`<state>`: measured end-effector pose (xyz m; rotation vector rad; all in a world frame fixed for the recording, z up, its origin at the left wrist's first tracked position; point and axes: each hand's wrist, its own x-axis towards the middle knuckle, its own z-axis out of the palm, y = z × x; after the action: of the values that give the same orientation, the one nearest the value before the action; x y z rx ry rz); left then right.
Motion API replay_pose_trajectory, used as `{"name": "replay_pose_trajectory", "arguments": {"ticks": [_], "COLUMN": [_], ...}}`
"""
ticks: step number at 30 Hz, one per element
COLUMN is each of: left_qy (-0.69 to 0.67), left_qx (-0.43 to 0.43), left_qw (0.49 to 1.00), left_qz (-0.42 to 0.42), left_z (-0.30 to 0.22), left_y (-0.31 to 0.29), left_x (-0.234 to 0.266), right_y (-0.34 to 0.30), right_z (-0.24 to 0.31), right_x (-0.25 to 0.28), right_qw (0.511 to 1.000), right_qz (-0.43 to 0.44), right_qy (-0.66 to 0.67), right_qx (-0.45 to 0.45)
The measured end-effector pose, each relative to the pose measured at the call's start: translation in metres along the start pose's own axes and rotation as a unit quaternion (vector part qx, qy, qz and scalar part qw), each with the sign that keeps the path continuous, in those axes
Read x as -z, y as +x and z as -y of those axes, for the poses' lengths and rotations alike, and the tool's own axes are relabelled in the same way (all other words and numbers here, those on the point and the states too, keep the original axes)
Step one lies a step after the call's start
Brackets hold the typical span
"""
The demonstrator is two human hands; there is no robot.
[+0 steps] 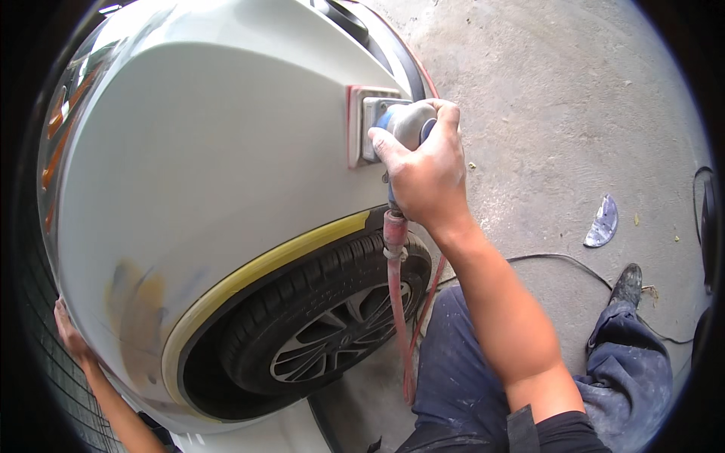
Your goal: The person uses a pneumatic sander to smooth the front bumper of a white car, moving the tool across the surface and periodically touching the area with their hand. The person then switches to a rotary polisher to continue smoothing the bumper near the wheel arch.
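— Where are the person's hands?

— The right hand [423,177] is clamped over the rounded top of a grey and blue sander [404,124], pressing it against the white car body panel [219,158], just above the wheel arch. The left hand [69,332] lies flat and open against the far left edge of the same panel, holding nothing. The two hands are well apart.

— What hangs from the tool?

— A red air hose [396,294] drops from it, passing in front of the tyre [302,302] toward the concrete floor [559,98].

— And around the arch?

— Yellow masking tape [257,268] follows its curve. A patch of sanded, yellowish filler [136,302] shows on the panel near the left hand. The person's dark blue trousers [468,377] are dusty, and a black shoe [627,283] rests on the floor.
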<state>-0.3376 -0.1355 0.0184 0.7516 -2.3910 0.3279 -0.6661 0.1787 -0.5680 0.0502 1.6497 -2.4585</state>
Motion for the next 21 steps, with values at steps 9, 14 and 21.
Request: {"name": "replay_pose_trajectory", "arguments": {"ticks": [9,14,21], "left_qy": [-0.031,-0.054,-0.066], "left_qx": [0.008,0.018,0.033], "left_qw": [0.999,0.998,0.997], "left_qz": [-0.001,0.007,0.009], "left_z": [-0.001,-0.002,0.001], "left_y": [-0.002,-0.001,-0.001], "left_x": [-0.005,0.002,0.003], "right_y": [-0.048,-0.005,-0.034], "right_z": [0.012,0.029,0.018], "right_x": [-0.014,-0.012,-0.018], "right_qw": [0.993,0.992,0.981], "right_qz": [0.032,0.007,0.023], "right_qy": [-0.029,-0.053,-0.049], "right_qx": [0.109,0.116,0.185]}}
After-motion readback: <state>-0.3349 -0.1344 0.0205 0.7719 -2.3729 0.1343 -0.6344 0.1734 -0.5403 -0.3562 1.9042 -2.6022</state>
